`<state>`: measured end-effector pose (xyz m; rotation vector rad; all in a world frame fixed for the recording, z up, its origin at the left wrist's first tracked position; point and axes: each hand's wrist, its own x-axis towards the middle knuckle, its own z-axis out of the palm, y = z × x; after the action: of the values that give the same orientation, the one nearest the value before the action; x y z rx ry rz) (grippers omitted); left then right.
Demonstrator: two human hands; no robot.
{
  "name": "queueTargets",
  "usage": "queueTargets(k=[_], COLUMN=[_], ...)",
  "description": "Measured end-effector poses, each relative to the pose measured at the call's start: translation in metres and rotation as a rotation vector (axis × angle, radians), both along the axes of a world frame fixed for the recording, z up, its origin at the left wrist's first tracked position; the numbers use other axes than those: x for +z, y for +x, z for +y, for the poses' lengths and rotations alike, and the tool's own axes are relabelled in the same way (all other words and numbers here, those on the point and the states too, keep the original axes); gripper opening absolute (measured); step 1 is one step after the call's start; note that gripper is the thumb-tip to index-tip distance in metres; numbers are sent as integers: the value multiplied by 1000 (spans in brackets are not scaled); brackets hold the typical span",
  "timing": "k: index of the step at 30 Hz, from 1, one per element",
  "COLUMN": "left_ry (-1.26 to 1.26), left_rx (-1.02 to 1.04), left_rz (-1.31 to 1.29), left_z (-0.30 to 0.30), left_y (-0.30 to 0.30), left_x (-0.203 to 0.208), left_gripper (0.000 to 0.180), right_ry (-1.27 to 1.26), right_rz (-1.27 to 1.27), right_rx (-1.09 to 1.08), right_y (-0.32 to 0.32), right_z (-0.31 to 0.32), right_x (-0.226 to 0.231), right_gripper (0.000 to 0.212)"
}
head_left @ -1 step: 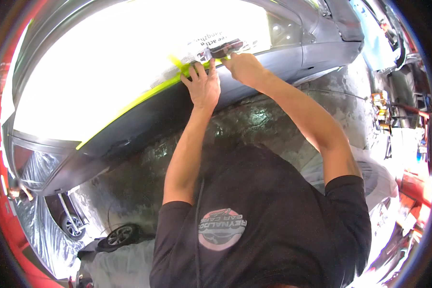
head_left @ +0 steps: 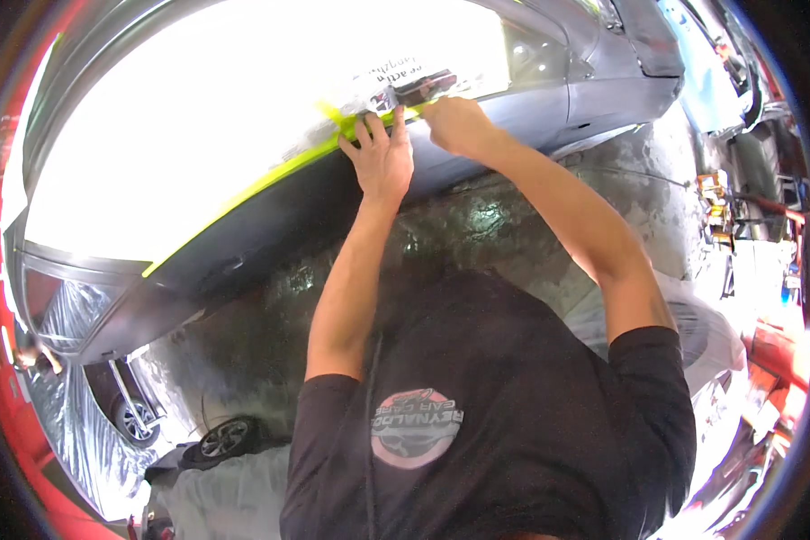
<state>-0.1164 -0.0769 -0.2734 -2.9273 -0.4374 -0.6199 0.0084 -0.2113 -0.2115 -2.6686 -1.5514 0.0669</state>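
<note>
A dark grey car body stretches across the front, with a bright white masking sheet over a large part of it. Yellow-green masking tape follows the sheet's lower edge, and a short strip sticks up beside my left hand. My left hand lies along this edge, fingers apart, with its fingertips pressing on the tape. Just right of it, my right hand is closed, its fingertips pinched at the tape's right end. Its curled fingers partly hide the grip. Above the hands, the sheet bears a dark printed patch.
Wet-looking dark floor lies between me and the car. Loose wheels stand at the lower left, near clear plastic sheeting. A cluttered shelf is at the right. A person's arm shows at the far left.
My right hand has shifted slightly to the right along the car's edge. My left hand stays in place on the tape.
</note>
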Motion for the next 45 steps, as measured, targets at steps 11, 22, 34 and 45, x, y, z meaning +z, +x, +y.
queueTargets(k=[11, 22, 34, 45], left_ry=[-190, -1698, -1522, -1267], left_rx=[-162, -411, -520, -351], left_rz=[-184, -34, -261, -767], left_z=[15, -27, -50, -77], left_y=[-15, 75, 124, 179], left_x=[14, 110, 109, 103], left_gripper=[36, 37, 10, 10], right_ry=[849, 1311, 1110, 467], right_rz=[801, 885, 252, -255], right_rx=[-196, -417, -313, -165], right_y=[-18, -34, 3, 111], right_z=[-79, -98, -114, -128], right_x=[66, 43, 42, 63], right_gripper=[39, 45, 30, 43])
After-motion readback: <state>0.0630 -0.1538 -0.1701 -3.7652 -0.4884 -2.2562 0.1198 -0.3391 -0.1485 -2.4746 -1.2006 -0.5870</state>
